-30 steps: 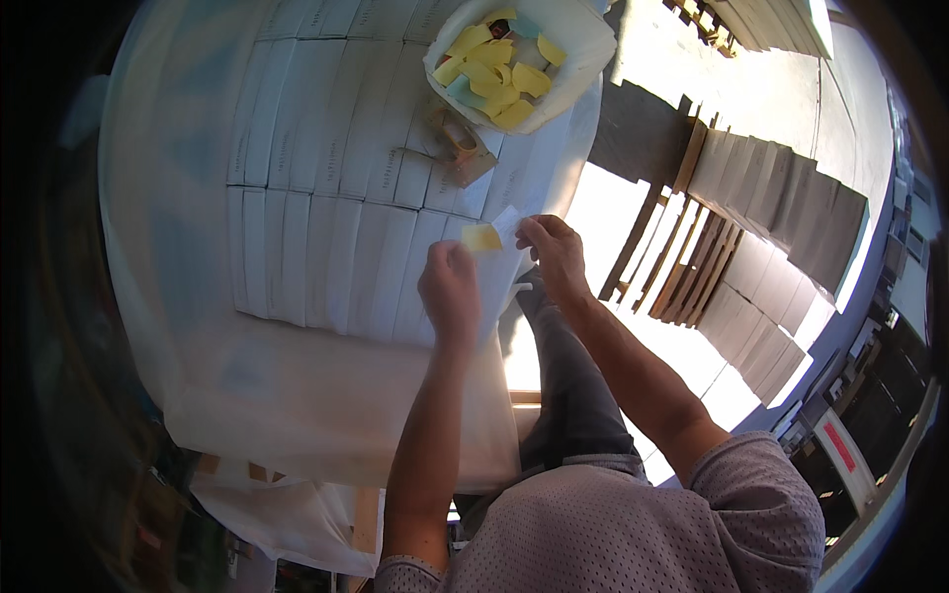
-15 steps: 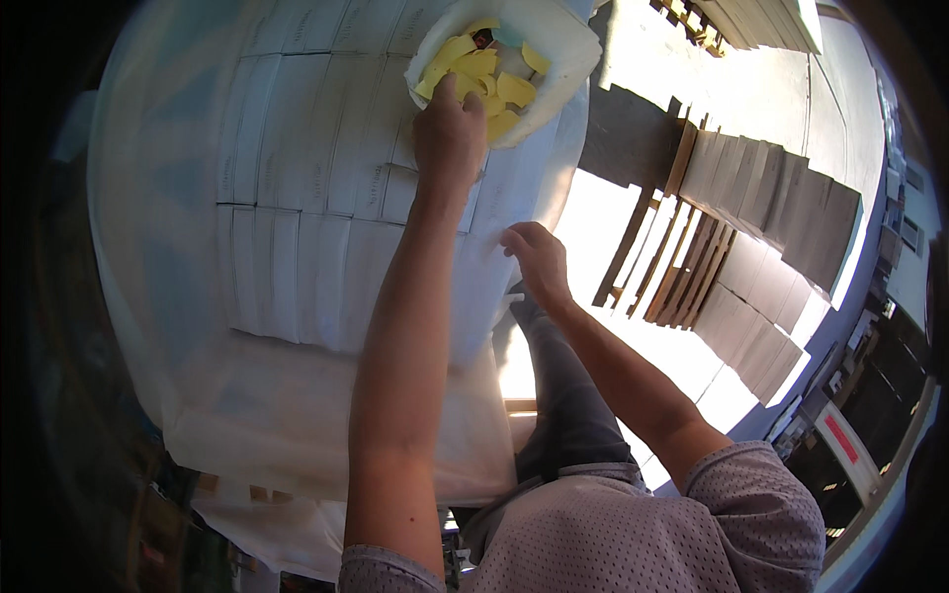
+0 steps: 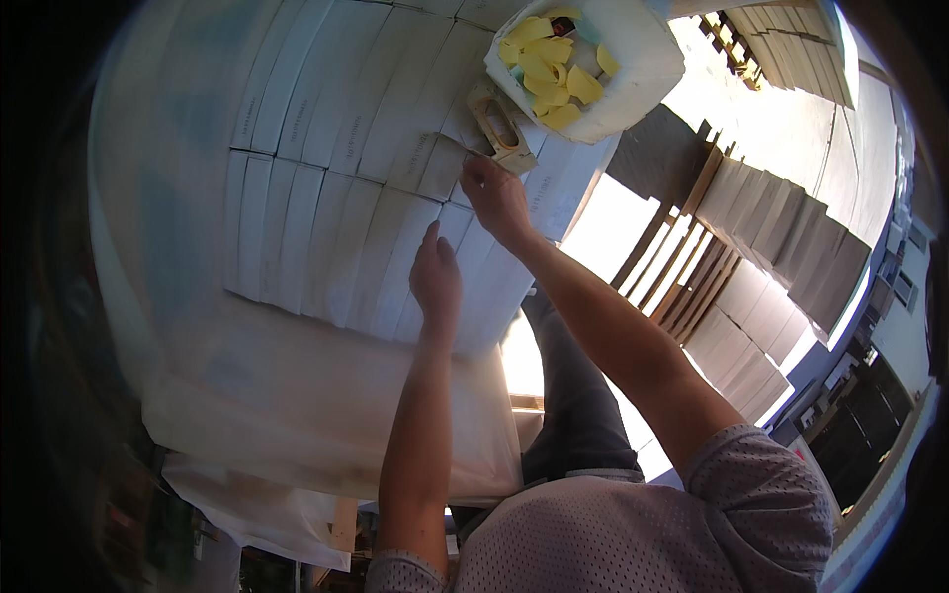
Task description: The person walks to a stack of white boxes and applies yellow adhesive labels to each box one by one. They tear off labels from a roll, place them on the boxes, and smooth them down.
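White cartons [image 3: 326, 237] with small print stand in tight rows under my hands. My left hand [image 3: 435, 282] hovers over the near row, fingers stretched up and slightly apart, with nothing visible in it. Farther up, my right hand [image 3: 497, 203] has its thumb and fingers drawn together at a carton's edge; whatever they pinch is too small to make out. Just beyond its fingertips lies a beige frame-like object [image 3: 501, 127] with a long opening. A white bag-like container [image 3: 643, 74] at the top holds curled yellow pieces [image 3: 554, 74] and a small dark-and-red item.
Translucent sheeting [image 3: 297, 395] drapes around the cartons on the left and near sides. To the right stand wooden pallets [image 3: 682, 282] and more stacked cartons [image 3: 781, 227] on a brightly lit floor. My leg [image 3: 573, 385] is beside the stack's near right corner.
My left hand has drawn back from the yellow pieces towards me. My right hand has moved up and left to the cartons. The beige object now shows, and the view has shifted.
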The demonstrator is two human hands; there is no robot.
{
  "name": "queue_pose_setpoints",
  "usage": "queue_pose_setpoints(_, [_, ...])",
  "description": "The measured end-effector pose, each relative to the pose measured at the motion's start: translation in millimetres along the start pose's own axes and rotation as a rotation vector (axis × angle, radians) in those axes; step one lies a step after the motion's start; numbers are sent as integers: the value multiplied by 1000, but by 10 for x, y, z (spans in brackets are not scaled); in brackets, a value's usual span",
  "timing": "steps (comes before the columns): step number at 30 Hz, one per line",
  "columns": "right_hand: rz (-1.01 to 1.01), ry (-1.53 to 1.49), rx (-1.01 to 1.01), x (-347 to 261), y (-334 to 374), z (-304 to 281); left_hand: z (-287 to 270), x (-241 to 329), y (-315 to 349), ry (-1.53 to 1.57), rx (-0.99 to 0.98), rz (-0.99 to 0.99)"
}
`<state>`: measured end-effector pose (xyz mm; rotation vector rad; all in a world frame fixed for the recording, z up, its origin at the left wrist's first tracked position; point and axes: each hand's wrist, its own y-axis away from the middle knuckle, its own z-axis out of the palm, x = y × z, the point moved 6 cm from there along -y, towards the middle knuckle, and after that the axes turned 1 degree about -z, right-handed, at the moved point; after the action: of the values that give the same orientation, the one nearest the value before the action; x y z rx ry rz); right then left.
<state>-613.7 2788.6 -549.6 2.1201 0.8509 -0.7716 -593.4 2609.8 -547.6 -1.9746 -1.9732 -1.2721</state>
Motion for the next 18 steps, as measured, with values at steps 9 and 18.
queue_pose_setpoints(9, [28, 115, 6, 53, -131, 251, 212, 110, -481, -274, -65, 61])
queue_pose_setpoints(18, [31, 204, 24, 115, -192, 283, 366, 52, -631, -551, -58, 105])
